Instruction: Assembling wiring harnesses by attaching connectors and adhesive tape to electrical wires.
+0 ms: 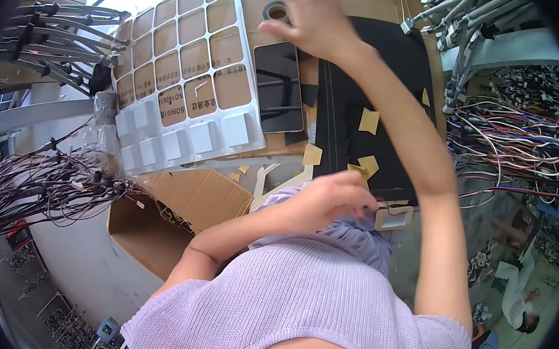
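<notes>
My right hand (310, 17) reaches far forward over the bench, fingers spread, hovering above the top of a dark glossy panel (278, 87) and just beside a roll of tape (277, 11). It holds nothing that I can see. My left hand (334, 199) is close to my body, fingers curled around a small tan frame piece (394, 218) at the edge of a black mat (372, 103). Several tan backing scraps (368, 120) lie scattered on the mat.
A white moulded tray (188, 73) with several square pockets lies left of the panel. An open cardboard box (176, 218) sits below the bench edge. Wire harnesses hang on racks at left (32, 186) and right (515, 142). Another person (515, 288) sits at lower right.
</notes>
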Demonstrator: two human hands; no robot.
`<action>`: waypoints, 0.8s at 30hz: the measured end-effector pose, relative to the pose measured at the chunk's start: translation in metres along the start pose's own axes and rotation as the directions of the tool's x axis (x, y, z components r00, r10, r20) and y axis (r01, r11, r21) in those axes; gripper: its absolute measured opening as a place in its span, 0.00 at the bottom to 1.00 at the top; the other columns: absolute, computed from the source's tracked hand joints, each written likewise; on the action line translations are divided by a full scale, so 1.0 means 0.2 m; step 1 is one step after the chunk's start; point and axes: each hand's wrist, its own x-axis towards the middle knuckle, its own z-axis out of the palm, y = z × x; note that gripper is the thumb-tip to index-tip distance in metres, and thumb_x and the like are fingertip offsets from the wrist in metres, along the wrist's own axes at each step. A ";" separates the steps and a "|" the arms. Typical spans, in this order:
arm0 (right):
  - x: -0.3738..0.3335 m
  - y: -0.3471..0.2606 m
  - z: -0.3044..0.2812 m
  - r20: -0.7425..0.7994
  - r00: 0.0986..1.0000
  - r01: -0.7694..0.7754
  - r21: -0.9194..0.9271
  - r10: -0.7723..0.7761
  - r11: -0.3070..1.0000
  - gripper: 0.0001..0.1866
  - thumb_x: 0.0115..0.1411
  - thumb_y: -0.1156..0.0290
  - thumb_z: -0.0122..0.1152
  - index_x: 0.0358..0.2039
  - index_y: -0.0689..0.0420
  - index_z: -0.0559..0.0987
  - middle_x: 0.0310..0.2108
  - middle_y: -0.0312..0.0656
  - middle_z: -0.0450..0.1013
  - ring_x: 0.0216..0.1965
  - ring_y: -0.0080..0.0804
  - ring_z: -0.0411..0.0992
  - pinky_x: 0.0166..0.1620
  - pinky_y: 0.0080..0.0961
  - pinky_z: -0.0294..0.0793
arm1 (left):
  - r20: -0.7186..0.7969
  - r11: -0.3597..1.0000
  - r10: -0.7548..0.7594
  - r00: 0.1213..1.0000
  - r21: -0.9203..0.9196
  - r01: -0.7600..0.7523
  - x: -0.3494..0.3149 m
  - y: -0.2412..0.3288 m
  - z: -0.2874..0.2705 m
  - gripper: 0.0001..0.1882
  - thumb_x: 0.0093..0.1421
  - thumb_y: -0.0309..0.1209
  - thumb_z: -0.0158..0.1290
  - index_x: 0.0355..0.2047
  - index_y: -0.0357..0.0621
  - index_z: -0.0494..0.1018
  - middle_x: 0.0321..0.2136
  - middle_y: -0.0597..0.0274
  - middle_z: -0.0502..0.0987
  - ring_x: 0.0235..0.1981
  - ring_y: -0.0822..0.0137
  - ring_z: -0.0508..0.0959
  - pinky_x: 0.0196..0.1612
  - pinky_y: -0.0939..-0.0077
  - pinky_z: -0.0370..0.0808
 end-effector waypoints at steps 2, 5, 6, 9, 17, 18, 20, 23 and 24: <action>-0.25 0.04 -0.20 -0.054 0.997 -0.024 0.351 0.046 0.936 0.28 0.64 0.54 0.54 0.57 0.59 0.64 0.47 0.46 0.70 0.48 0.37 0.70 0.50 0.29 0.70 | -0.082 0.997 -0.048 0.995 -0.066 0.043 0.01 -0.01 -0.04 0.16 0.55 0.09 0.44 0.41 0.35 0.75 0.34 0.58 0.69 0.34 0.68 0.79 0.38 0.78 0.77; -0.74 -0.09 -0.49 0.435 0.851 -0.519 0.784 0.295 0.341 0.25 0.66 0.56 0.51 0.55 0.61 0.63 0.40 0.39 0.70 0.40 0.28 0.70 0.44 0.24 0.70 | -0.228 0.985 -0.051 0.972 -0.173 0.011 0.04 -0.05 -0.05 0.14 0.61 0.12 0.42 0.41 0.34 0.75 0.33 0.60 0.69 0.33 0.71 0.79 0.37 0.81 0.78; -0.89 -0.13 -0.55 0.535 0.797 -0.590 0.789 0.281 0.172 0.24 0.67 0.57 0.50 0.54 0.62 0.63 0.37 0.37 0.69 0.37 0.23 0.69 0.43 0.22 0.70 | -0.239 0.985 -0.040 0.970 -0.174 -0.002 0.07 -0.06 -0.05 0.13 0.62 0.13 0.42 0.41 0.34 0.75 0.33 0.60 0.69 0.33 0.71 0.79 0.37 0.81 0.78; -1.12 -0.27 -0.67 0.707 0.594 -0.762 0.648 0.383 -0.014 0.12 0.66 0.69 0.53 0.45 0.61 0.68 0.33 0.34 0.67 0.31 0.16 0.65 0.35 0.15 0.68 | -0.233 0.985 -0.044 0.972 -0.173 0.003 0.12 -0.06 0.00 0.09 0.64 0.19 0.46 0.42 0.33 0.74 0.32 0.60 0.71 0.32 0.71 0.79 0.37 0.81 0.78; -1.40 -0.35 -0.65 0.400 0.651 -0.618 0.773 0.645 0.145 0.03 0.61 0.76 0.56 0.34 0.61 0.74 0.27 0.30 0.70 0.28 0.11 0.64 0.31 0.12 0.65 | -0.207 0.975 -0.187 0.960 -0.157 0.156 0.10 -0.03 0.19 0.10 0.61 0.18 0.51 0.44 0.31 0.70 0.28 0.60 0.76 0.27 0.74 0.78 0.31 0.84 0.77; -1.42 -0.36 -0.65 0.400 0.647 -0.610 0.783 0.650 0.125 0.03 0.61 0.76 0.56 0.34 0.61 0.74 0.27 0.30 0.71 0.28 0.11 0.65 0.31 0.13 0.65 | -0.209 0.978 -0.173 0.962 -0.155 0.142 0.10 -0.03 0.22 0.10 0.61 0.18 0.51 0.44 0.31 0.70 0.28 0.59 0.77 0.27 0.73 0.79 0.31 0.83 0.78; -1.45 -0.36 -0.66 0.393 0.635 -0.597 0.796 0.665 0.100 0.03 0.60 0.76 0.57 0.34 0.62 0.75 0.27 0.31 0.72 0.26 0.11 0.65 0.30 0.12 0.66 | -0.205 0.975 -0.182 0.962 -0.163 0.149 0.09 -0.02 0.26 0.09 0.61 0.18 0.52 0.42 0.30 0.71 0.28 0.57 0.78 0.27 0.72 0.80 0.31 0.82 0.79; -1.50 -0.35 -0.67 0.399 0.640 -0.603 0.790 0.656 0.108 0.03 0.60 0.76 0.57 0.32 0.62 0.75 0.26 0.31 0.71 0.26 0.11 0.65 0.29 0.11 0.66 | -0.227 0.982 -0.154 0.962 -0.144 0.123 0.09 -0.02 0.29 0.07 0.61 0.21 0.53 0.40 0.32 0.72 0.28 0.57 0.79 0.29 0.72 0.81 0.32 0.82 0.79; -1.51 -0.35 -0.67 0.365 0.652 -0.585 0.800 0.664 0.134 0.03 0.60 0.76 0.58 0.32 0.62 0.75 0.25 0.31 0.71 0.25 0.11 0.65 0.29 0.11 0.66 | -0.217 0.982 -0.158 0.963 -0.140 0.130 0.09 -0.02 0.30 0.07 0.61 0.21 0.53 0.40 0.32 0.72 0.28 0.57 0.79 0.29 0.72 0.81 0.32 0.82 0.79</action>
